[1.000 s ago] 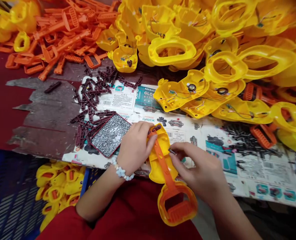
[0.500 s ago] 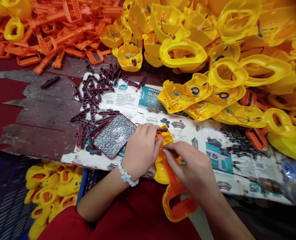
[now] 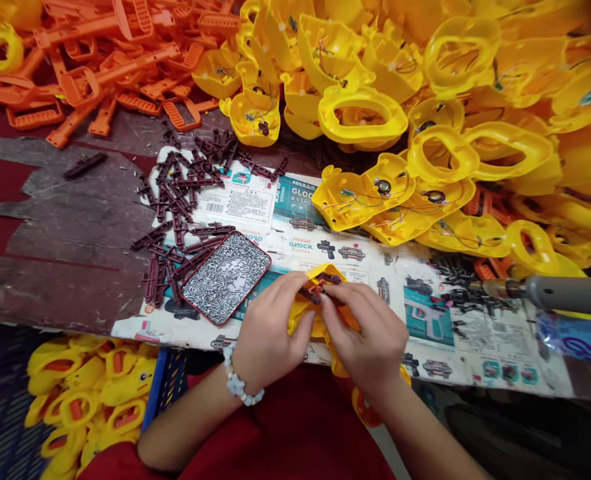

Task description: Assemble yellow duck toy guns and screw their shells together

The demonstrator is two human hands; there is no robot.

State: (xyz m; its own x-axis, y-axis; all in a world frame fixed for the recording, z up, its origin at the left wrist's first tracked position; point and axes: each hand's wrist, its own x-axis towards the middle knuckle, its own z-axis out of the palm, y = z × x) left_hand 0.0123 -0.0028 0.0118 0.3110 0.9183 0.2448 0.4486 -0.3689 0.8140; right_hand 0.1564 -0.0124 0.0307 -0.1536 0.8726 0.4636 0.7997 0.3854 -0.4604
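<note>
My left hand (image 3: 275, 320), with a beaded bracelet at the wrist, grips the left side of a yellow plastic toy shell (image 3: 322, 272) over the table's front edge. A dark maroon plastic strip (image 3: 316, 293) lies across the shell's top end. Thumb and fingers of my right hand (image 3: 368, 330) close in a pinch at the strip's right end; whether a small part sits between them is hidden. Below that hand, an orange part (image 3: 366, 410) shows in the shell's handle. Left of my hands rests a red-rimmed tray (image 3: 226, 279) full of small metal screws.
Maroon strips (image 3: 178, 193) lie heaped behind the tray. Orange handles (image 3: 110, 67) pile up at the back left, yellow shells with wires (image 3: 365, 193) at the back right. A grey power screwdriver (image 3: 565, 293) and small black parts (image 3: 465, 293) are at right. A blue crate (image 3: 158, 387) holds yellow ducks.
My right hand has moved up to the shell's top end and now pinches at the maroon strip. The shell has tilted. The screwdriver at right now appears higher and more fully in view.
</note>
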